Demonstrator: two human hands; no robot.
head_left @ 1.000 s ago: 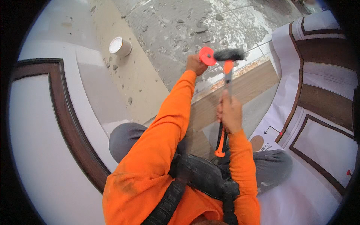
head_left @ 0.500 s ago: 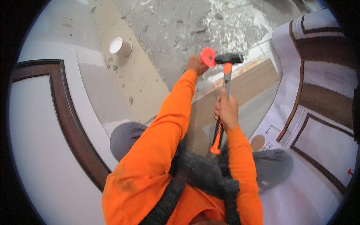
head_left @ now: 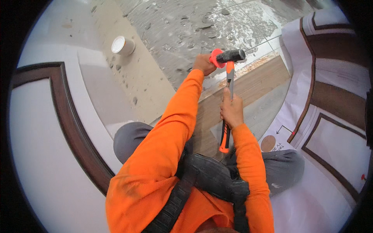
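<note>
My left hand (head_left: 204,64), on a stretched arm, is closed round a chisel whose round red hand guard (head_left: 215,62) shows; hand and guard hide most of its shaft and its tip. My right hand (head_left: 232,110) grips a club hammer (head_left: 230,56) midway along its grey, black and orange handle. The hammer's dark head overlaps the guard and appears to be at the chisel's end; whether they touch I cannot tell. Under both hands lie wood-look floor planks (head_left: 248,84), their far edge beside rough broken flooring (head_left: 182,29).
A white tub (head_left: 123,46) stands on a beige strip to the left, with rubble bits near it. Left is a white panel with dark brown moulding (head_left: 64,105). On the right, white sheeting (head_left: 299,81) and brown-trimmed panels curve up. My bent knees flank the planks.
The hammer head has moved left onto the chisel's guard, where before it was just right of it. My right hand has shifted slightly left with it; my left hand has barely moved.
</note>
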